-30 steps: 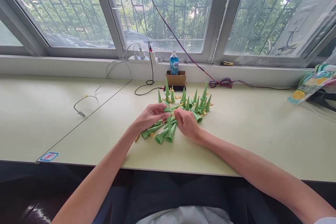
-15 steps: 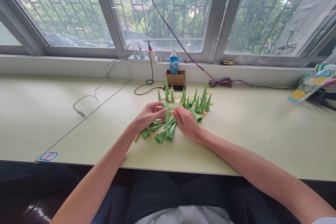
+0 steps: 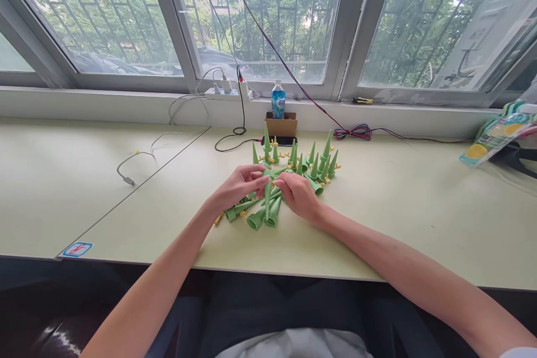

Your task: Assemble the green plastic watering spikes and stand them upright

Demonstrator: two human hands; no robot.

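My left hand (image 3: pixel 241 185) is closed around a green plastic watering spike (image 3: pixel 267 201), held with its tip pointing down over the pile. Against the side of this spike, my right hand (image 3: pixel 297 193) pinches a small yellow valve (image 3: pixel 273 182), mostly covered by the fingertips. Below and around the hands lie loose green spikes (image 3: pixel 254 220) with threaded open ends, some overlapping. Behind them, several spikes with yellow valves (image 3: pixel 325 152) stand upright, tips up. Part of the pile is hidden by the hands.
A blue-labelled bottle (image 3: pixel 278 102) stands in a small cardboard box (image 3: pixel 289 124) at the back, with a dark phone (image 3: pixel 289 141) before it. Cables (image 3: pixel 354 132) run along the windowsill. A white charging cable (image 3: pixel 128 180) lies left; plastic packaging (image 3: pixel 489 142) sits far right.
The held spike has shifted very slightly to the right with both hands, and its upper end has tilted a little. The spikes on the table look the same.
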